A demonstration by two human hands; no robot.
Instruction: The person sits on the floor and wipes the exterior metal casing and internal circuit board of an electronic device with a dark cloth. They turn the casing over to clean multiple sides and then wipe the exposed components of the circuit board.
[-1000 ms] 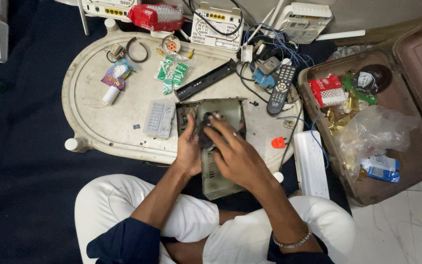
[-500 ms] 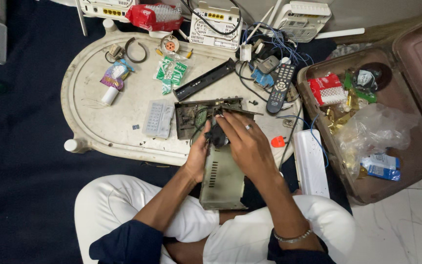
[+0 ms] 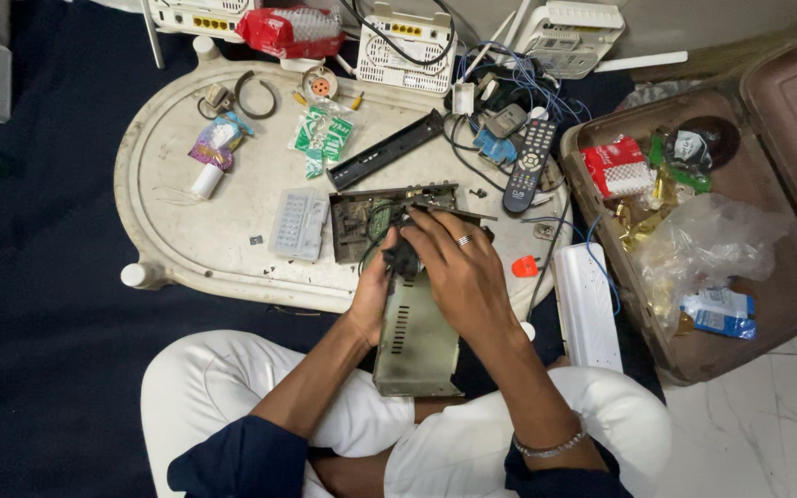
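An opened set-top box [image 3: 389, 217] is seen on the near edge of the white oval worktop [image 3: 186, 240], its circuit board exposed. Its grey vented metal cover [image 3: 414, 337] is already off the box and is held tilted, with its lower end toward the lap. The left hand [image 3: 373, 293] is closed on the cover's left edge, gripping it. The right hand [image 3: 458, 267] is laid over the cover's top end and the rear of the box, fingers curled around a dark part; what exactly is pinched there cannot be told, since the fingers hide it.

Judging from how things lie, the opening of the casing is taken as done: the black front strip [image 3: 385, 150] is lying apart further back on the worktop, and a grey keypad piece [image 3: 299, 224] is placed just beside the box on its left. The board itself appears not yet lifted out, so the work inside the box is judged as barely begun. A remote control [image 3: 529, 164], tangled cables, a red-handled tool [image 3: 526, 267] and a white power strip [image 3: 587, 306] are found to the right, untouched.
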